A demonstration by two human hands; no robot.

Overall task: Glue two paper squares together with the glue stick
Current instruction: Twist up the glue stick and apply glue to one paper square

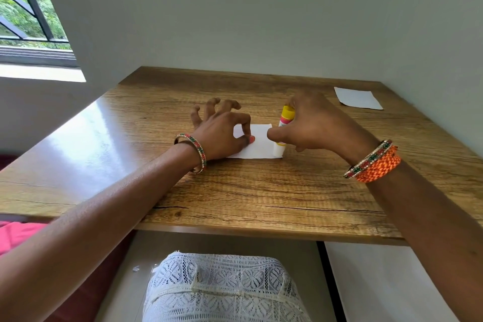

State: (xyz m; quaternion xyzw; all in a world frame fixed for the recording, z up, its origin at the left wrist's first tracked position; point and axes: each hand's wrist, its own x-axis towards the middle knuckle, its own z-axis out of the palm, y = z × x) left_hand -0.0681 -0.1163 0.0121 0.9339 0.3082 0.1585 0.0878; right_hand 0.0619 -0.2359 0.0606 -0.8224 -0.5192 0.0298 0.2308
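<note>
A white paper square point(257, 142) lies flat in the middle of the wooden table point(261, 191). My left hand point(220, 129) holds down its left edge with thumb and forefinger, the other fingers spread and curled above the table. My right hand point(313, 123) grips a glue stick point(283, 128), yellow on top with a white body, standing tilted with its lower end on the paper's right edge. A second white paper square point(358, 98) lies flat at the far right of the table, apart from both hands.
The table stands against a pale wall at the back and right. A barred window point(28, 15) is at the upper left. My lap in white lace fabric point(222, 287) shows below the table's near edge.
</note>
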